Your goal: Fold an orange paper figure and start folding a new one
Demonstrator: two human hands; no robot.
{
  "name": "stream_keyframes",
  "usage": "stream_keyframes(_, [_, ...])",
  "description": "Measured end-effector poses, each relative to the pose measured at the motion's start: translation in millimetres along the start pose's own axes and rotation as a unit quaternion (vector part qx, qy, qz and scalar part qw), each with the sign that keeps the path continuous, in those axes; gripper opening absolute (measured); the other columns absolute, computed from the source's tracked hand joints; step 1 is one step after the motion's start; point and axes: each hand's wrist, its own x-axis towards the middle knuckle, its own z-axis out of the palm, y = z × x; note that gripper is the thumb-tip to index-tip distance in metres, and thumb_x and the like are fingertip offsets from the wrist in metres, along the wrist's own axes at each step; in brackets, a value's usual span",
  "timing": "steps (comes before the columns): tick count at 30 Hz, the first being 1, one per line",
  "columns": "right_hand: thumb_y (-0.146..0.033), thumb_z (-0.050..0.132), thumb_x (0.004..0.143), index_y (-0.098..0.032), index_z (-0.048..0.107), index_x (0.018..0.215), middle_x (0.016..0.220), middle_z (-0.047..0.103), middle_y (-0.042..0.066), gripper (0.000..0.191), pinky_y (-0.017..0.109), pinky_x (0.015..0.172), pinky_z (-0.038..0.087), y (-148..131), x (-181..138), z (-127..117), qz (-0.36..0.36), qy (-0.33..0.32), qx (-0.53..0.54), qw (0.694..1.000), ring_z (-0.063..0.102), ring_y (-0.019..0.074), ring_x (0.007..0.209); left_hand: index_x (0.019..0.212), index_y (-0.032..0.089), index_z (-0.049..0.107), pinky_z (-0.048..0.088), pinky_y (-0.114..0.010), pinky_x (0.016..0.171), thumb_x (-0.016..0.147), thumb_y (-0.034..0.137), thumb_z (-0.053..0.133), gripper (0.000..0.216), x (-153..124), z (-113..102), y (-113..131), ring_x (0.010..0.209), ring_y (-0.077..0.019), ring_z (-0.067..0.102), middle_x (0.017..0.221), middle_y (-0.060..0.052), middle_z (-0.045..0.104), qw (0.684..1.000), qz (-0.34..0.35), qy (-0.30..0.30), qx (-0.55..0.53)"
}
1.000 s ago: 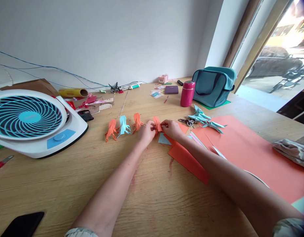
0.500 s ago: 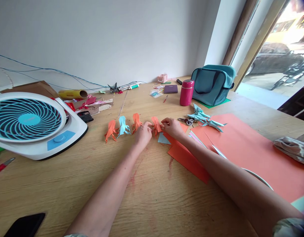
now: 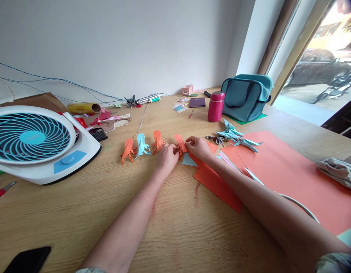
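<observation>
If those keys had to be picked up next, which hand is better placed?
Probably the right hand: it is at the right side of the orange paper figure, nearer the keys. The left hand is at the figure's opposite side, and would likely need to reach across.

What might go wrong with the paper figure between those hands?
The thin orange paper figure might crease or tear, with the left hand and right hand both right at it. The left hand is also close to the neighbouring orange figure and could knock it over. The fan, if running, which I can't tell, might blow such light paper about.
</observation>
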Motion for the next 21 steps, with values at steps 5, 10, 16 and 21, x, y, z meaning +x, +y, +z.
stream_keyframes(5, [-0.029, 0.058, 0.088, -0.019, 0.073, 0.105, 0.093, 0.078, 0.008, 0.025, 0.025, 0.067, 0.046, -2, -2, 2, 0.007, -0.004, -0.01, 1.0, 0.069, 0.0197, 0.081, 0.09, 0.019, 0.072, 0.052, -0.034, 0.083, 0.083, 0.017, 0.062, 0.012, 0, 0, 0, 0.089, -0.0229, 0.068, 0.097, -0.009, 0.07, 1.0, 0.001, 0.002, 0.0])
stream_keyframes(10, [-0.027, 0.06, 0.086, -0.02, 0.075, 0.101, 0.093, 0.078, 0.007, 0.022, 0.024, 0.067, 0.045, -3, -2, 4, 0.013, 0.002, -0.009, 1.0, 0.069, 0.0194, 0.083, 0.09, 0.019, 0.071, 0.05, -0.033, 0.092, 0.087, 0.011, 0.056, 0.017, 1, -4, -4, 0.096, -0.0209, 0.067, 0.1, -0.008, 0.072, 1.0, 0.008, 0.005, -0.015])
stream_keyframes(16, [-0.016, 0.051, 0.089, -0.017, 0.073, 0.101, 0.094, 0.077, 0.006, 0.026, 0.022, 0.069, 0.045, 0, 1, -4, 0.013, 0.03, 0.014, 0.999, 0.069, 0.0157, 0.084, 0.089, 0.019, 0.07, 0.051, -0.033, 0.09, 0.087, 0.004, 0.05, 0.025, 0, -7, -9, 0.092, -0.0197, 0.068, 0.096, -0.006, 0.073, 0.999, 0.006, 0.021, -0.045])
stream_keyframes(21, [-0.014, 0.051, 0.088, -0.019, 0.073, 0.1, 0.094, 0.077, 0.004, 0.025, 0.021, 0.07, 0.046, 1, 1, -6, -0.003, 0.028, 0.027, 0.999, 0.068, 0.0146, 0.082, 0.089, 0.019, 0.068, 0.053, -0.032, 0.088, 0.088, 0.01, 0.054, 0.017, -5, -8, -8, 0.088, -0.0178, 0.068, 0.095, -0.005, 0.073, 0.996, 0.008, 0.038, -0.079])
